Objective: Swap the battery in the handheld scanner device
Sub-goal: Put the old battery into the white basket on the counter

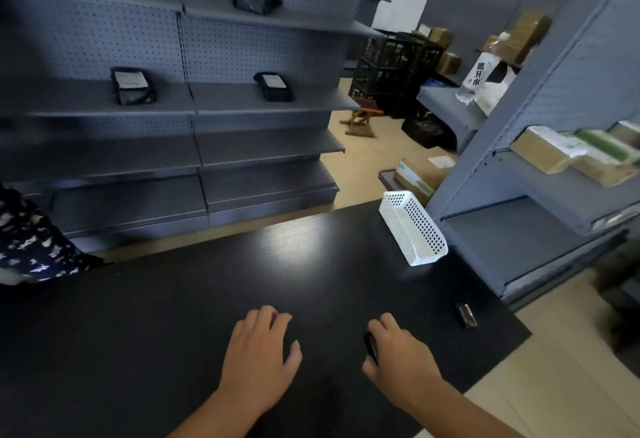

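The right hand grips a small dark battery; the left hand lies flat on the table. Another battery waits near the right edge; no scanner is on the table, so the swap seems unfinished.

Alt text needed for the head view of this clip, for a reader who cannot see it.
Two bare hands rest over a black table: left hand flat and empty, right hand covering a small dark object. A small black block and white perforated plastic basket lie right; grey pegboard shelves stand behind.
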A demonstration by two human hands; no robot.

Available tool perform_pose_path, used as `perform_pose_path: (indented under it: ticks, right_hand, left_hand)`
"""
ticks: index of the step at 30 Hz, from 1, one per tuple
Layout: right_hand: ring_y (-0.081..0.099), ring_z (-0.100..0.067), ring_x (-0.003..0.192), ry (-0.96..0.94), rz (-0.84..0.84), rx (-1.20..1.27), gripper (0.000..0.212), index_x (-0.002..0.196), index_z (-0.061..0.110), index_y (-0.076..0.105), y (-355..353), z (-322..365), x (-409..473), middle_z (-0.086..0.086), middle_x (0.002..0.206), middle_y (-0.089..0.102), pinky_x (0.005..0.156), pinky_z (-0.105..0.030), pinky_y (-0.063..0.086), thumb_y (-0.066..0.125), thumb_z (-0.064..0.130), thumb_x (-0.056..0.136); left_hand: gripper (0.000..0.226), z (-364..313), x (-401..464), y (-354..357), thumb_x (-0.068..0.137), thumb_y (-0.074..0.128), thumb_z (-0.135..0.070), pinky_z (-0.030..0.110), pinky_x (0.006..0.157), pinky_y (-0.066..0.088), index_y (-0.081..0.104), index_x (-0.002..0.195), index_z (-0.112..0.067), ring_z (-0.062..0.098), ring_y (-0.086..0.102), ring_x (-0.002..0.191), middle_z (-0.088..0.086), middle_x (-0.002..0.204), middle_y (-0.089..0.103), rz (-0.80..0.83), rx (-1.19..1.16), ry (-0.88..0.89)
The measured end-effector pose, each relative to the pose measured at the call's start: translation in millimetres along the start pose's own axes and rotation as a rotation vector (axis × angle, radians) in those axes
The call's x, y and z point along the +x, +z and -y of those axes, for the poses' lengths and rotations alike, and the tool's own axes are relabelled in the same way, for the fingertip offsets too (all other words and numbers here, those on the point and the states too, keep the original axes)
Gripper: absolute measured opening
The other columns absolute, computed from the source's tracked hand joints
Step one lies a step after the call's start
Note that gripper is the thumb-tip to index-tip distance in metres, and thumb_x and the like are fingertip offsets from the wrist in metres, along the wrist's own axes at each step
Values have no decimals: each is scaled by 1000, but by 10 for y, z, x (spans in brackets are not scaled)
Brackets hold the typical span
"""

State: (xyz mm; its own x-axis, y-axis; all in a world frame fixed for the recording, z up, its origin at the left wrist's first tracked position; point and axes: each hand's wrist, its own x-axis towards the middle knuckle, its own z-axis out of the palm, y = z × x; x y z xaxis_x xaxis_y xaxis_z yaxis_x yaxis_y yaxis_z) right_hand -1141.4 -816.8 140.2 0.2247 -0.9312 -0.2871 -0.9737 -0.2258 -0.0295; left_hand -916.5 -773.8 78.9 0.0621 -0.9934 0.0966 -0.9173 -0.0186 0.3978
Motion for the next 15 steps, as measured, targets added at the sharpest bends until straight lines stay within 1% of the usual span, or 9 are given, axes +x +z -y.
perform_pose_path:
  ticks: [2,4,7,9,11,15]
  right_hand:
    - [60,-26,98,-25,-22,-7,28,115,20,50,-32,-409,216,0,119,45,70,-36,50,57,34,91]
    - [61,-27,98,-56,-49,0,29,116,19,49,-85,-857,432,-1,120,45,68,-36,47,58,33,92]
    - [61,-27,96,-92,-69,28,30,116,19,48,-216,-1471,707,-1,120,45,71,-38,52,59,33,92]
    - [62,-26,96,-125,-72,29,30,116,19,48,-315,-1824,844,-1,119,46,74,-38,54,59,32,92]
    - [62,-26,97,-148,-78,23,31,118,19,48,-415,-2143,1002,-1,120,46,73,-37,54,60,32,92]
    - [62,-25,99,-178,-92,18,35,122,18,49,-543,-2589,1339,-2,124,49,68,-33,45,60,32,92]
  left_hand:
    - [42,-374,229,162,84,60,-47,34,85,52,67,119,-24,17,59,98,-5,108,60,-4,19,-18]
    - [43,-798,434,345,86,60,-47,33,89,51,66,123,-24,16,59,103,-5,113,59,1,33,-51]
    - [49,-1414,690,525,94,51,-50,31,102,44,56,136,-27,13,52,118,-6,129,54,51,39,-126]
    - [51,-1761,825,612,96,46,-52,30,108,39,49,142,-29,11,47,124,-7,136,50,62,35,-150]
    - [53,-2042,961,666,97,44,-53,29,110,37,46,144,-30,11,45,126,-8,139,47,69,31,-169]
    - [54,-2358,1244,788,97,43,-53,28,111,36,42,146,-31,10,43,128,-9,142,45,66,50,-188]
